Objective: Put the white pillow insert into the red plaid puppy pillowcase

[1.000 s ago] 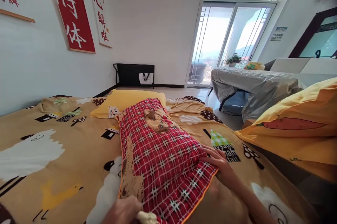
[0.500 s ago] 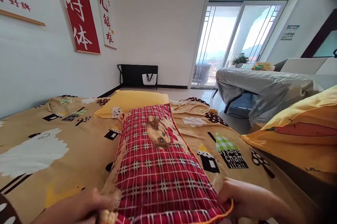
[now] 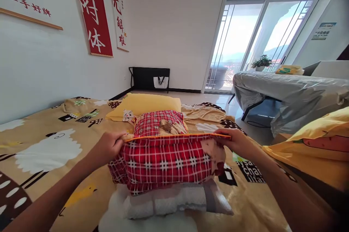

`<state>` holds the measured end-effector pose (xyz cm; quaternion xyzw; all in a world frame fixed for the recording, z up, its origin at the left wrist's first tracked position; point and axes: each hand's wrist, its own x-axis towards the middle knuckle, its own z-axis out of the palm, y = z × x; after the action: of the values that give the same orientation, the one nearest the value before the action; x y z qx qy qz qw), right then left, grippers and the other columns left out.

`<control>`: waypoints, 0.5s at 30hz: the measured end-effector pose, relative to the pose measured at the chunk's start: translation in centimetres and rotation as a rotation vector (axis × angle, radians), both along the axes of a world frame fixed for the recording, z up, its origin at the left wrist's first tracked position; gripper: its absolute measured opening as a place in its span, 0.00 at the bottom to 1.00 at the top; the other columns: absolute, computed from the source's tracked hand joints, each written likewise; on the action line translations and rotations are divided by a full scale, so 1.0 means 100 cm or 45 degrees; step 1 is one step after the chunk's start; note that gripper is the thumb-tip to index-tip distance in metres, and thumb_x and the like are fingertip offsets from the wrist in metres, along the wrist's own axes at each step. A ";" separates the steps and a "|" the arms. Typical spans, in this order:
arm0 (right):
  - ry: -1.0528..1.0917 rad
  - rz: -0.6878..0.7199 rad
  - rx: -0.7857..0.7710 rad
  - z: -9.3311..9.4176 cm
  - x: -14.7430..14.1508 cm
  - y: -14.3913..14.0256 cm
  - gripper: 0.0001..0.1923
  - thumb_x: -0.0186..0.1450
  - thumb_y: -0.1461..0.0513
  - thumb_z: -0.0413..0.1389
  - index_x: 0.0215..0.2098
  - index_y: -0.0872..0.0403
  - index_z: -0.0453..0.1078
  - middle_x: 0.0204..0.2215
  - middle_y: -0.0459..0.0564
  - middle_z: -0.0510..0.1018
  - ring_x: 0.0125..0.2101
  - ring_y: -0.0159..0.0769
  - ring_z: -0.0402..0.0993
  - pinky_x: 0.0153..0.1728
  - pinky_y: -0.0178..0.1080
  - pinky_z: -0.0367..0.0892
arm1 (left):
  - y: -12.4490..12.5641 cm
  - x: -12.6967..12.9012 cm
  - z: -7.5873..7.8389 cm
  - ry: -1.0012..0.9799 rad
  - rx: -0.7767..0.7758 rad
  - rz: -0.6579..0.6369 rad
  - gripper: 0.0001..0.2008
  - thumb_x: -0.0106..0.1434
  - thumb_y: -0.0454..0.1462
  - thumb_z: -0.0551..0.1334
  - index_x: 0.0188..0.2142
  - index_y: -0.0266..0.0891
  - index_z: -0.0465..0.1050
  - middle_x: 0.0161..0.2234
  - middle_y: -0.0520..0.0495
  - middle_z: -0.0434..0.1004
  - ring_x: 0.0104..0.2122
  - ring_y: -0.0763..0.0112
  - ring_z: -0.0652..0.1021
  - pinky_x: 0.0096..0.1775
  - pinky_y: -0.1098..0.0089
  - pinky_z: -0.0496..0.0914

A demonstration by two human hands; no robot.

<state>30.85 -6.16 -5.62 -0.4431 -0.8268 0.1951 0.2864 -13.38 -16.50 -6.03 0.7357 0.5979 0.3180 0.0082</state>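
On the bed [image 3: 40, 159] | left hand [image 3: 107, 146], right hand [image 3: 236, 141]: fingers clamped on red plaid pillowcase [image 3: 163, 159] rim | white pillow [image 3: 163, 201] showing beneath

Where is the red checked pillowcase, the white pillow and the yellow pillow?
red checked pillowcase [image 3: 163, 161]: head view, middle of its hanging front.
white pillow [image 3: 163, 201]: head view, bare end sticking out below the case.
yellow pillow [image 3: 147, 103]: head view, its flat top.

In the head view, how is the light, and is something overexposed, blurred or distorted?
Head view: daylight through the glass doors is blown out to white; the red plaid pillowcase and both hands, left hand and right hand, are sharp; the wide lens tilts the door frames and stretches the forearms at the bottom corners.
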 end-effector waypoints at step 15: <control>-0.151 -0.444 0.566 -0.164 0.035 0.024 0.30 0.65 0.55 0.50 0.64 0.52 0.61 0.56 0.61 0.71 0.51 0.49 0.72 0.48 0.52 0.67 | 0.004 -0.063 -0.154 -0.089 0.098 0.392 0.20 0.64 0.53 0.53 0.39 0.41 0.73 0.32 0.46 0.78 0.31 0.62 0.79 0.32 0.68 0.72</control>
<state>34.36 -3.71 -21.99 -0.5157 -0.7758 -0.0693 0.3570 -19.72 -16.07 -21.44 0.6238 0.6903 0.3635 -0.0479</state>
